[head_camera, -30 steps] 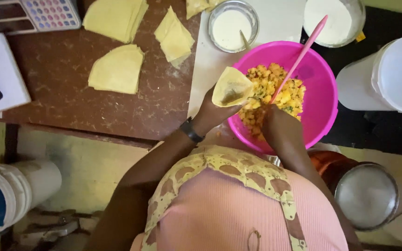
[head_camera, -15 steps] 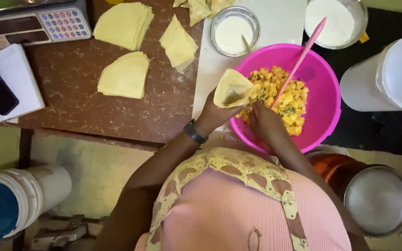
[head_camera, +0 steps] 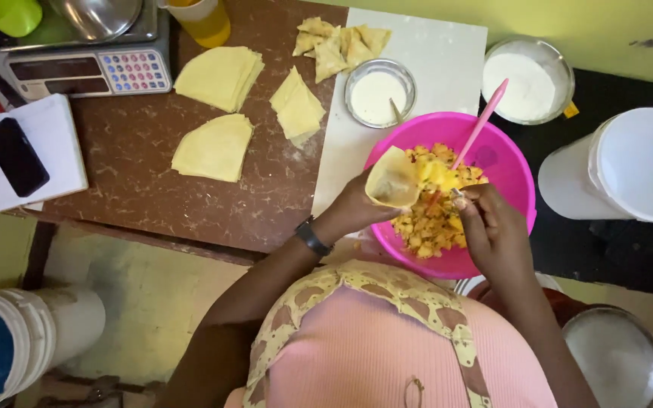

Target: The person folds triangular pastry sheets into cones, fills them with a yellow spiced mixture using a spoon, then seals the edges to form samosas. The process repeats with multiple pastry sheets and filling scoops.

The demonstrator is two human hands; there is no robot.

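Observation:
My left hand (head_camera: 353, 211) holds a pale dough sheet folded into a cone (head_camera: 393, 179) at the near rim of a pink bowl (head_camera: 504, 162). The bowl holds chunky yellow filling (head_camera: 428, 223). My right hand (head_camera: 493, 230) grips a spoon with a lump of filling (head_camera: 436, 175) raised beside the cone's mouth. A pink utensil handle (head_camera: 479, 125) leans out of the bowl.
Stacks of cut dough sheets (head_camera: 219, 75) (head_camera: 215, 147) (head_camera: 298, 106) lie on the brown table (head_camera: 145, 196). Folded pastries (head_camera: 338, 41) and a small bowl of white paste (head_camera: 379, 94) sit on a white board (head_camera: 440, 60). A scale (head_camera: 88, 68), phone (head_camera: 15, 156), flour bowl (head_camera: 527, 83) and white buckets (head_camera: 632, 162) stand around.
My right hand has come up out of the filling with a spoonful and brought it to the cone. The camera has tilted, showing more of the table's far side.

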